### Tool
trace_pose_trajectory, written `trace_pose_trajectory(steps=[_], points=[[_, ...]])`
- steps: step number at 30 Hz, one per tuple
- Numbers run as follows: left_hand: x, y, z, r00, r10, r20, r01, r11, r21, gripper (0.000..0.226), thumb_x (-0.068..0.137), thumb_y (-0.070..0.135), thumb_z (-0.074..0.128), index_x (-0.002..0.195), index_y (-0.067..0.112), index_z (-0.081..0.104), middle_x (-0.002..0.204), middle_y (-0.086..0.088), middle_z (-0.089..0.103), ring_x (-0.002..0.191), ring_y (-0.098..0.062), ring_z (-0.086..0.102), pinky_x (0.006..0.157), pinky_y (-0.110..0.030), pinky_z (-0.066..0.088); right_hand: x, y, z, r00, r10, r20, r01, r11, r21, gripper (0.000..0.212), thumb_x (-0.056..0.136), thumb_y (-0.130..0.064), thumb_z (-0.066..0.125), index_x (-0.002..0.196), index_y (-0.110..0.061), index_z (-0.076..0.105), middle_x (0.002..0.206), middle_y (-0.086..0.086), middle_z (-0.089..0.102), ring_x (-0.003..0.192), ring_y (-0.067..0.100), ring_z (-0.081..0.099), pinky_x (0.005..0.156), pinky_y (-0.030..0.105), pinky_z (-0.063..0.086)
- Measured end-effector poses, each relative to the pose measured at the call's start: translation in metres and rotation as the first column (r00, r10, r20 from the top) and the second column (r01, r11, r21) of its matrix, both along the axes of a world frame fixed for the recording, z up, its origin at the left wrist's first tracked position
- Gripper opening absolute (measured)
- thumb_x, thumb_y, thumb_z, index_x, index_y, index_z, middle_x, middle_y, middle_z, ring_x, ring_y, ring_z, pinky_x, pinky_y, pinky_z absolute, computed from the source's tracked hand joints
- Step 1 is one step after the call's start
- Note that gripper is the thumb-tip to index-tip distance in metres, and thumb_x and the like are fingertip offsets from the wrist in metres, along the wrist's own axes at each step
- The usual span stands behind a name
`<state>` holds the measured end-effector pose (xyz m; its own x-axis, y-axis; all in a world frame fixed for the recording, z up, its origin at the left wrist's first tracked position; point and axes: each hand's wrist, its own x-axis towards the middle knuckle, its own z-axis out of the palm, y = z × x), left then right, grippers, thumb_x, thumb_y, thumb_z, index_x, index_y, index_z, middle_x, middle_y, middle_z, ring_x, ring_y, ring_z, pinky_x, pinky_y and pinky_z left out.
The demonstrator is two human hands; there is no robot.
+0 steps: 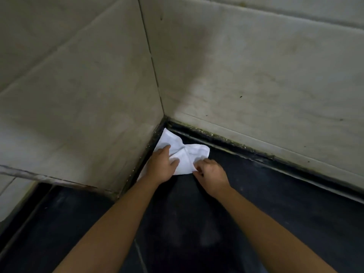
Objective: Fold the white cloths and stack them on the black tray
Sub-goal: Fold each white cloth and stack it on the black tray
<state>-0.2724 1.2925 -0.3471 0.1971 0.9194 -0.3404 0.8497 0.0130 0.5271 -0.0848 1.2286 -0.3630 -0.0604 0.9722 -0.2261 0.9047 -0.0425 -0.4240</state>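
Pale, stained wall tiles (256, 75) fill the upper two thirds of the frame, and two walls meet in a corner just above the middle. A grimy dark joint runs along their foot. Below them lies a black surface (266, 203), which spreads across the lower half of the frame. Whether this is the black tray itself or a counter is hard to tell in the dim light.

One white cloth (187, 154) lies on that black surface, pushed right into the corner at the centre of the frame. Its far tip touches the foot of the left wall. It is crumpled, with creases running to a raised pinch in its middle, and it is not yet folded flat.

Both bare forearms reach up from the bottom edge. The left hand (161, 166) rests on the cloth's left part, fingers stretched out flat and thumb spread. The right hand (211, 173), just right of it, has curled fingers at the cloth's near right edge and seems to pinch the fabric there. The hands are close together but not touching.
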Motion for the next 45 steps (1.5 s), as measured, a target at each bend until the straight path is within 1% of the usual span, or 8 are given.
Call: trace_pose_trajectory(steps=[5,10,15,21,25,31,38,45], points=[[0.006,-0.009,-0.010,0.990,-0.105,-0.096,0.105,0.994,-0.010,0.052,0.087,0.049,0.068,0.136,0.037,0.056,0.142,-0.001,0.037,0.133,-0.025,0.027,0.112,-0.040,0.026,0.011,-0.020,-0.010,0.994,0.079,-0.074,-0.071,0.992,0.104,0.015,0.086,-0.024,0.072,0.099,-0.028,0.075,0.089,0.001,0.069,0.079,0.031,0.062,0.070,0.040,0.051],[0.002,-0.033,0.013,0.975,0.046,0.217,-0.072,0.991,0.109,0.019,0.078,0.029,0.083,0.091,0.017,0.079,0.104,0.005,0.061,0.103,-0.018,0.057,0.093,-0.036,0.047,0.020,-0.036,0.008,0.994,0.086,-0.069,-0.081,0.995,0.065,0.023,0.098,-0.038,0.058,0.116,-0.035,0.072,0.111,-0.002,0.067,0.098,0.027,0.059,0.084,0.039,0.045],[-0.005,-0.071,0.099,0.825,0.182,0.534,-0.150,0.983,-0.103,0.006,0.079,0.014,0.082,0.084,0.012,0.080,0.080,-0.001,0.076,0.073,-0.004,0.069,0.067,-0.019,0.052,0.024,-0.071,0.055,0.996,0.042,-0.082,-0.031,0.990,0.137,0.022,0.102,-0.034,0.052,0.121,-0.027,0.061,0.120,-0.006,0.060,0.115,0.020,0.050,0.089,0.034,0.033],[-0.031,-0.109,0.182,0.597,0.272,0.754,-0.108,0.959,-0.261,0.026,0.085,0.026,0.075,0.109,0.016,0.075,0.106,-0.007,0.076,0.098,-0.023,0.072,0.084,-0.039,0.057,0.018,-0.119,0.121,0.980,-0.025,-0.195,0.057,0.985,0.162,0.010,0.099,-0.021,0.049,0.106,-0.025,0.055,0.088,-0.012,0.065,0.085,0.017,0.063,0.088,0.035,0.044],[-0.043,-0.145,0.205,0.526,0.256,0.811,-0.120,0.966,-0.228,0.030,0.081,0.034,0.077,0.105,0.015,0.076,0.106,-0.010,0.075,0.100,-0.028,0.069,0.088,-0.042,0.055,0.006,-0.164,0.144,0.934,-0.125,-0.334,0.179,0.974,0.136,0.025,0.106,-0.033,0.043,0.115,-0.020,0.062,0.102,-0.007,0.067,0.090,0.013,0.061,0.077,0.029,0.045],[-0.072,-0.191,0.186,0.342,0.433,0.834,-0.224,0.900,-0.375,0.004,0.084,0.020,0.076,0.081,0.022,0.074,0.095,-0.008,0.069,0.094,-0.025,0.062,0.087,-0.042,0.050,0.008,-0.230,0.150,0.892,-0.187,-0.411,0.223,0.974,0.043,0.026,0.091,-0.057,0.063,0.082,-0.033,0.066,0.071,-0.013,0.066,0.065,0.004,0.058,0.063,0.027,0.049],[-0.078,-0.229,0.151,0.693,0.250,0.676,-0.216,0.967,-0.136,0.027,0.085,-0.002,0.070,0.099,0.022,0.072,0.087,-0.001,0.073,0.081,-0.008,0.068,0.079,-0.027,0.050,0.044,-0.253,0.161,0.961,-0.145,-0.237,0.146,0.989,-0.014,0.013,0.092,-0.033,0.069,0.086,-0.043,0.066,0.100,-0.010,0.067,0.091,0.004,0.063,0.079,0.022,0.048],[-0.043,-0.202,0.185,0.885,-0.053,0.463,-0.150,0.909,0.390,0.016,0.083,0.005,0.069,0.083,0.022,0.070,0.090,0.010,0.066,0.087,-0.008,0.060,0.075,-0.019,0.045,0.066,-0.231,0.199,0.947,-0.243,-0.210,0.296,0.914,0.277,0.011,0.093,-0.018,0.066,0.098,-0.023,0.074,0.091,-0.005,0.064,0.080,0.010,0.059,0.075,0.028,0.046]])
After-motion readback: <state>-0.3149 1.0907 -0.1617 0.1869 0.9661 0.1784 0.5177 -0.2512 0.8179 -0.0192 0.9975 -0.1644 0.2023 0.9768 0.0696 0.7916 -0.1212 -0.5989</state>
